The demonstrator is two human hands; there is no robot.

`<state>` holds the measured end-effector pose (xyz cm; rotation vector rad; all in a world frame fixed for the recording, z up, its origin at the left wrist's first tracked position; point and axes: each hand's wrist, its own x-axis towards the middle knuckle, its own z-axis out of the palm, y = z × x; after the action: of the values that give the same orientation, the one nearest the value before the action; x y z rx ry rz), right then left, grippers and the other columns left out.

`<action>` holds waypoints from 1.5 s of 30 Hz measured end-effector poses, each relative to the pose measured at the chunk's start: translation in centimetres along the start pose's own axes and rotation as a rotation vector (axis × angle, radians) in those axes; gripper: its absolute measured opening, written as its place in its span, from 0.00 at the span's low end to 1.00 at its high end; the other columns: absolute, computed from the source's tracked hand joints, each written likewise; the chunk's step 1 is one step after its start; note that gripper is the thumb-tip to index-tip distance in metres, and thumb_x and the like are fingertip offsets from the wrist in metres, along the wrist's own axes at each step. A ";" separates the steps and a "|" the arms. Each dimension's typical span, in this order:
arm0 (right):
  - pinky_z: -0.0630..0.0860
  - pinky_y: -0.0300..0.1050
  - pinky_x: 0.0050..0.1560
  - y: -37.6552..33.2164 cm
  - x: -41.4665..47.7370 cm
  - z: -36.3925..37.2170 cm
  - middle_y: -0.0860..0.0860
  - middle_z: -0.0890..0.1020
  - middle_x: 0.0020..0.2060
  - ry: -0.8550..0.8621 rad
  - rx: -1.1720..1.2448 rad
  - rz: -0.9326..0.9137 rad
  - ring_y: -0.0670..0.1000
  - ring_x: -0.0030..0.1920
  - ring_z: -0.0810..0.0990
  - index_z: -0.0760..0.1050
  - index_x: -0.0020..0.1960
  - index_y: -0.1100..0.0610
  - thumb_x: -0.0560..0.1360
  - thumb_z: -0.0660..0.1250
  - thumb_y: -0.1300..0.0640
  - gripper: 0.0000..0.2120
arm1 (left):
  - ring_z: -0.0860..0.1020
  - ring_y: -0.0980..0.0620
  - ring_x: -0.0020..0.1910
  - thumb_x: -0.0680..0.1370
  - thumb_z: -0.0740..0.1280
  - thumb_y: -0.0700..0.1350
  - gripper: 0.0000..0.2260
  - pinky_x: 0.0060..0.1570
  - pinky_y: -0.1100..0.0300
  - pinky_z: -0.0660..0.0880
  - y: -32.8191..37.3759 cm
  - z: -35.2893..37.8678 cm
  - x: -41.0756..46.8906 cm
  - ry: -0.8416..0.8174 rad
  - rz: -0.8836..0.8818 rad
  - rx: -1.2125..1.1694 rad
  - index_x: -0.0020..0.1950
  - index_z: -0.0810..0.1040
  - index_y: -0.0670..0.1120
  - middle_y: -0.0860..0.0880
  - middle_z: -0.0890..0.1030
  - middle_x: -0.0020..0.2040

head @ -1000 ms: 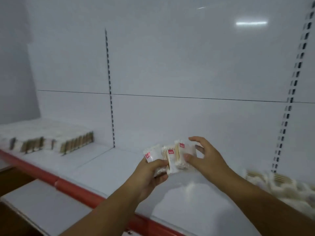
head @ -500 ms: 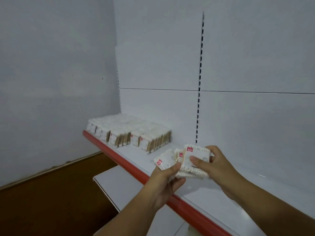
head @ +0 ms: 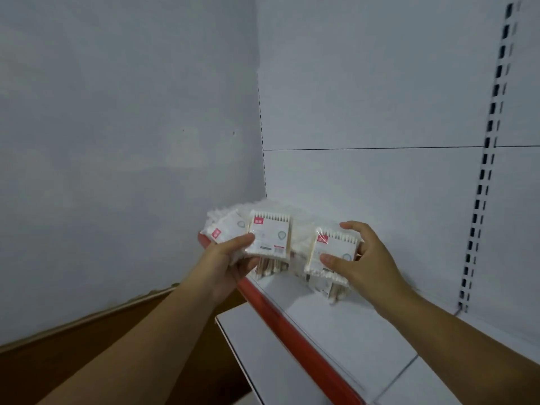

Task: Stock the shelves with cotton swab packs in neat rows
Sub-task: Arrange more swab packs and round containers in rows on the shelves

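Holding packs in both hands | your left hand (head: pixel 230 258) grips a fanned bunch of cotton swab packs (head: pixel 270 236) at frame centre, thumb across the front | your right hand (head: pixel 371 258) pinches a separate stack (head: pixel 333 252) just right of it, low over the shelf (head: pixel 336 331), contact not discernible | stocked rows (head: pixel 271 207) directly behind, blurred | swab sticks run top to bottom in frame | right hand nearer bare shelf; judged first to place.

The pack (head: pixel 270 236) in the left grip (head: pixel 228 261) and the second pack (head: pixel 333 254) in the right grip (head: pixel 371 258) were white, with pink-red corner labels and tan sticks. Below the grips, the white shelf (head: pixel 350 331) had a red front edge (head: pixel 292 331).
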<state>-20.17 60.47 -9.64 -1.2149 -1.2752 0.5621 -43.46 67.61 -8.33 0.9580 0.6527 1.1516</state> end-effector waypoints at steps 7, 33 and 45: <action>0.61 0.27 0.29 2.6 4.1 4.4 0.41 0.71 0.49 0.000 -0.871 -0.123 0.41 0.42 0.74 0.64 0.54 0.40 0.67 0.76 0.46 0.24 | 0.84 0.48 0.35 0.66 0.72 0.38 0.18 0.25 0.63 0.78 0.7 -4.3 7.2 -0.019 -0.061 -0.113 0.54 0.78 0.38 0.39 0.85 0.45; 0.75 0.29 0.33 -2.6 4.0 7.0 0.41 0.82 0.36 0.590 -0.867 0.124 0.36 0.37 0.80 0.74 0.43 0.45 0.64 0.78 0.50 0.14 | 0.85 0.41 0.40 0.69 0.66 0.51 0.16 0.23 0.57 0.78 -0.1 -4.0 17.4 -0.653 -0.230 -0.180 0.53 0.77 0.45 0.42 0.85 0.44; 0.62 0.38 0.51 3.1 2.3 8.7 0.45 0.73 0.58 0.335 -1.480 0.130 0.47 0.56 0.70 0.77 0.58 0.51 0.66 0.58 0.27 0.34 | 0.83 0.34 0.45 0.61 0.62 0.34 0.28 0.31 0.51 0.81 -1.5 -5.6 16.0 -0.951 -0.490 -0.107 0.61 0.73 0.37 0.33 0.82 0.50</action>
<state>-26.63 66.65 -12.91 -2.4458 -1.2581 -0.6817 -42.64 84.33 -11.61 1.0426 0.0287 0.2152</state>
